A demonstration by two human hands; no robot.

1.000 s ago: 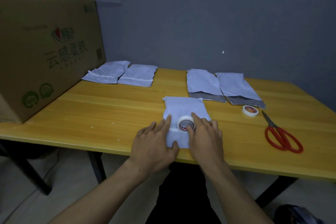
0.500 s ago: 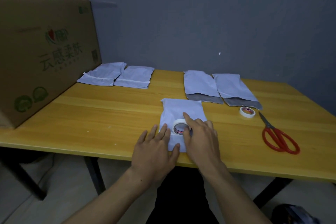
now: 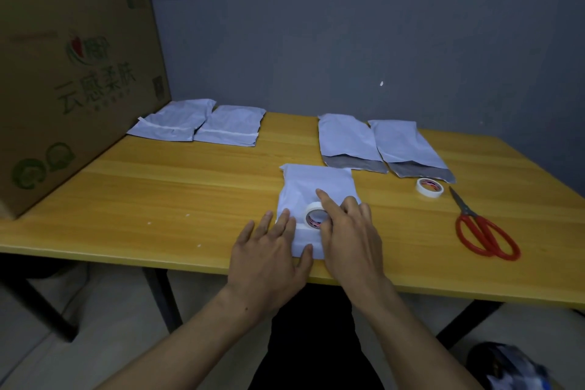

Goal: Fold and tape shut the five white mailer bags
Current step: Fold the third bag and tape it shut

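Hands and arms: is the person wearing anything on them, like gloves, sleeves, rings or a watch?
Nothing shows. The left hand and right hand have no gloves, rings or watch. The left arm and right arm are uncovered to the picture's edge; no sleeves.

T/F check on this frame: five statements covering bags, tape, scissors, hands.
1. Two tape rolls are on the table: true, the near roll on the front bag and the spare roll by the scissors.
2. The scissors lie left of both hands: false, they lie to the right.
3. The back-right bags are taped shut: false, their grey ends lie unfolded.
4. The left hand rests straight-fingered on the front bag: true.
5. The right hand holds the scissors: false, it holds the near roll.
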